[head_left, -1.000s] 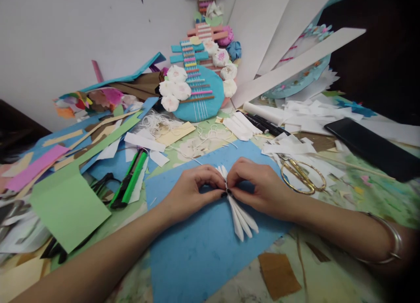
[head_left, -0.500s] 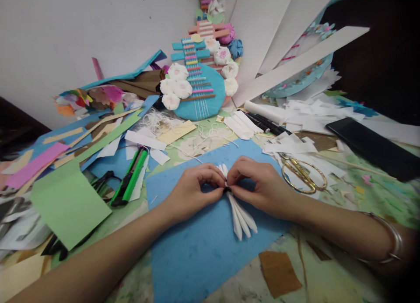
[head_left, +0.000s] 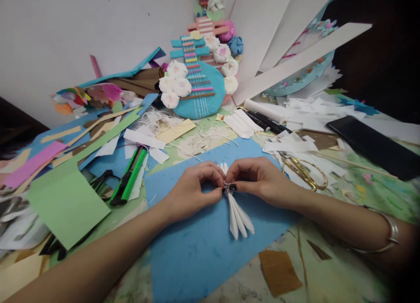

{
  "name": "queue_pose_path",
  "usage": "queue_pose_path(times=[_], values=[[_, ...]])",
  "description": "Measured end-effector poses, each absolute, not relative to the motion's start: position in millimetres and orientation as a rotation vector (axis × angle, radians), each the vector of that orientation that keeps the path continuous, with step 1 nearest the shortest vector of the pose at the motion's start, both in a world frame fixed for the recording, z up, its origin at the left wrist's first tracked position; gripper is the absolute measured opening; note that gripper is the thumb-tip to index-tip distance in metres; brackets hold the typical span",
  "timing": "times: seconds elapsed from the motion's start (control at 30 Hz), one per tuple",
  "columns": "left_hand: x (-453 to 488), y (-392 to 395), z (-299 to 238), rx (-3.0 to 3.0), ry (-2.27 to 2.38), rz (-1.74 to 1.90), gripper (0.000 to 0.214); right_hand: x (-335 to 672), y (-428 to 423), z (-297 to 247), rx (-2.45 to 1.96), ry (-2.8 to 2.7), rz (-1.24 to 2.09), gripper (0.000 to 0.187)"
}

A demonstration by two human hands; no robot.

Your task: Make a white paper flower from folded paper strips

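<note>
A bundle of folded white paper (head_left: pixel 239 220), gathered at its middle with its lower folds fanned out, is held over a blue sheet (head_left: pixel 187 259). My left hand (head_left: pixel 193 191) is closed, its thumb and fingertips pinching the bundle's narrow waist from the left. From the other side, my right hand (head_left: pixel 262 180) is also closed in a pinch, its thumb and forefinger on a thin white string (head_left: pixel 227 184) looped round the waist. The upper folds poke up between both hands. Fingers partly cover the string, so how it is fastened is hidden.
A green box cutter (head_left: pixel 129 176) lies left of the sheet, near a green paper piece (head_left: pixel 70 202). Gold-handled scissors (head_left: pixel 303 171), black markers (head_left: pixel 260 121) and a phone (head_left: pixel 374 147) are on the right. Behind stands a blue paper guitar shape (head_left: pixel 210 97) with white flowers.
My right thumb has shifted slightly outward, so its dark nail and the string at the waist now show. The bundle's lower folds have swung slightly left.
</note>
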State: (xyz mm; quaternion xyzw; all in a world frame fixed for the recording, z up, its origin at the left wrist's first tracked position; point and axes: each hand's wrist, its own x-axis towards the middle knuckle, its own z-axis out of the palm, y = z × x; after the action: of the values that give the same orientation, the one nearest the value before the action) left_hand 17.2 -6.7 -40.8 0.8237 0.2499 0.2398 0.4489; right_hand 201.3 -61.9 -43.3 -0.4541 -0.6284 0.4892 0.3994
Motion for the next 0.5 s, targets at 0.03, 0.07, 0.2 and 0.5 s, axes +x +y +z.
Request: queue_pose_path(times=[0.03, 0.07, 0.2, 0.5], values=[[17.1, -6.9, -40.7, 2.036, 0.620, 0.592, 0.008, 201.5, -61.7, -43.3, -1.145, -1.590, 1.249, 0.005], [17.1, -7.0, -40.6, 2.034, 0.618, 0.589, 0.008, 201.6, -61.6, -43.5, -1.142, -1.594, 1.251, 0.004], [16.9, -7.6, -39.7, 2.015, 0.611, 0.579, 0.009, 200.7, -63.1, -44.6, -1.144, -1.652, 1.152, 0.004], [16.7, -6.0, -39.8, 1.966, 0.567, 0.585, 0.007, 196.9, -68.3, -40.9, -1.208, -1.976, 0.600, 0.013]])
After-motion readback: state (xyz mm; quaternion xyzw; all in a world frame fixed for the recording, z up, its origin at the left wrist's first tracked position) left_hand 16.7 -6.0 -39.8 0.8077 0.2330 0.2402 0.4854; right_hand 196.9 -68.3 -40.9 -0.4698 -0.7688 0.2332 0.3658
